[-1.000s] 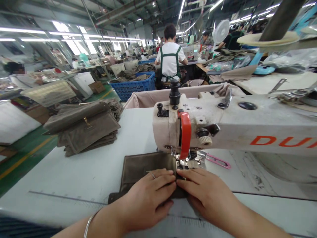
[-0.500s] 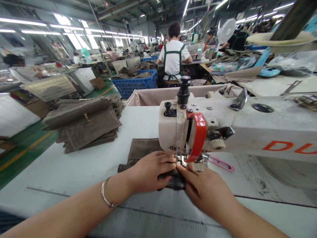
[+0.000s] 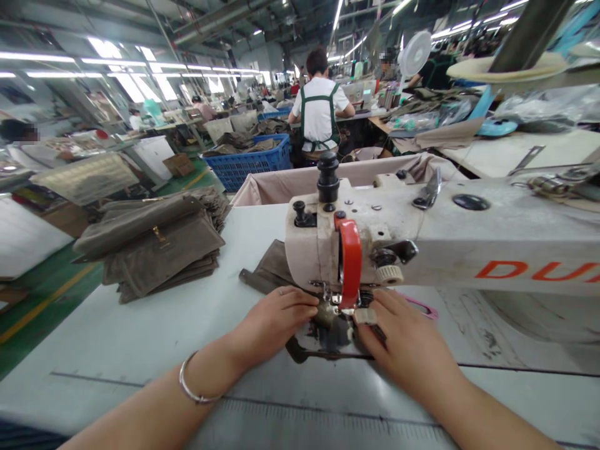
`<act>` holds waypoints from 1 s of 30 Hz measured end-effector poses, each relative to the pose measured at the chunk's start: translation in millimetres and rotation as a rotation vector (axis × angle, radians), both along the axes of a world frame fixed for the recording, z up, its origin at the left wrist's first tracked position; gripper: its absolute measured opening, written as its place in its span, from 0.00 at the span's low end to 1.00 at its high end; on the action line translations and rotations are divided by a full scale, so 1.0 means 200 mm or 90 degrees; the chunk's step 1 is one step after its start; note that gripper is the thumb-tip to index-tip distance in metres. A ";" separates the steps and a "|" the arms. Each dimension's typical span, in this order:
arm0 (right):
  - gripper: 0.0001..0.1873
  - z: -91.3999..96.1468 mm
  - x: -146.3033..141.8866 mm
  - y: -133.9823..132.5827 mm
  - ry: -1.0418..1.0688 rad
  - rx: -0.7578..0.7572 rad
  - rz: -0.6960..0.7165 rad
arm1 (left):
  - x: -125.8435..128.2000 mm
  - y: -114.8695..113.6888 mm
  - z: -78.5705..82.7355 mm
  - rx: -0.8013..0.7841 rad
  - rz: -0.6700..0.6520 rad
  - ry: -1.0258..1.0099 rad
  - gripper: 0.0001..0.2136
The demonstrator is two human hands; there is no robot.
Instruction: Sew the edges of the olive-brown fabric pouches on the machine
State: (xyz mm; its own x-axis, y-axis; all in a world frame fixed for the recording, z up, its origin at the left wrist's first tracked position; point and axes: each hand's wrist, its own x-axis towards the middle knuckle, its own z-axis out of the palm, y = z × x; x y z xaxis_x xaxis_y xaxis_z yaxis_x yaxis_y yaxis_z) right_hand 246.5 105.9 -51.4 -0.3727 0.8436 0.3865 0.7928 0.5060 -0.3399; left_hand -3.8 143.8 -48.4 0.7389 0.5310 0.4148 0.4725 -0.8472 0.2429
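A brown fabric piece (image 3: 269,269) lies at an angle under the head of a white sewing machine (image 3: 440,237), partly hidden by the head and my hands. My left hand (image 3: 276,322), with a silver bangle at the wrist, has its fingers together on the fabric, just left of the presser foot (image 3: 335,306). My right hand (image 3: 403,331) is closed at the fabric's right side, with thumb and fingers around a small metal block (image 3: 365,317) by the foot. Its fingertips are partly hidden. An orange-red guard (image 3: 350,262) stands in front of the needle area.
A stack of brown fabric bag pieces (image 3: 159,244) with a gold clasp sits on the table (image 3: 187,331) to the left. A pink tool (image 3: 424,308) lies behind my right hand. Beyond are a cloth-lined bin (image 3: 281,187), a blue crate (image 3: 253,164) and a seated co-worker (image 3: 319,112).
The fabric piece has turned on the table, its far part now slanting. My hands have moved apart, the right one to the right side of the presser foot. The view has shifted slightly.
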 end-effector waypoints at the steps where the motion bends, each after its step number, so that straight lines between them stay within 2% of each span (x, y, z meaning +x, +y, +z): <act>1: 0.09 0.00 0.00 0.00 -0.020 -0.003 -0.002 | -0.01 0.02 0.00 -0.005 -0.005 -0.011 0.09; 6: 0.15 0.00 0.02 0.00 -0.089 -0.032 -0.012 | 0.03 0.00 0.01 -0.010 0.011 -0.029 0.07; 10: 0.06 -0.01 0.01 -0.01 0.019 -0.019 0.082 | 0.11 -0.06 0.00 -0.023 0.048 -0.030 0.06; 12: 0.07 -0.02 -0.01 0.00 0.054 -0.031 0.102 | 0.13 -0.08 0.00 -0.033 0.069 -0.038 0.05; 16: 0.08 -0.04 -0.04 0.01 0.050 -0.067 0.098 | 0.13 -0.09 -0.01 -0.041 0.079 -0.068 0.06; 23: 0.09 -0.07 -0.07 0.01 0.048 -0.066 0.053 | 0.13 -0.09 -0.02 -0.045 0.088 -0.080 0.05; 26: 0.09 -0.07 -0.05 0.01 0.072 -0.056 0.051 | 0.13 -0.09 -0.02 -0.090 0.109 -0.091 0.05; 30: 0.07 -0.07 -0.03 0.02 0.113 -0.012 0.110 | 0.12 -0.08 -0.01 -0.155 0.151 -0.137 0.07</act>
State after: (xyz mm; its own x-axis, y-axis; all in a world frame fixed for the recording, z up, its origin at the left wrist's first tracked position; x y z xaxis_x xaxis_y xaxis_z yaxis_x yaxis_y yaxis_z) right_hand 240.7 109.0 -64.9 -0.4395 0.7811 0.4435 0.6227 0.6208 -0.4763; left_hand 20.1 127.1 -51.1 0.4948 0.7781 0.3870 0.5643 -0.6263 0.5379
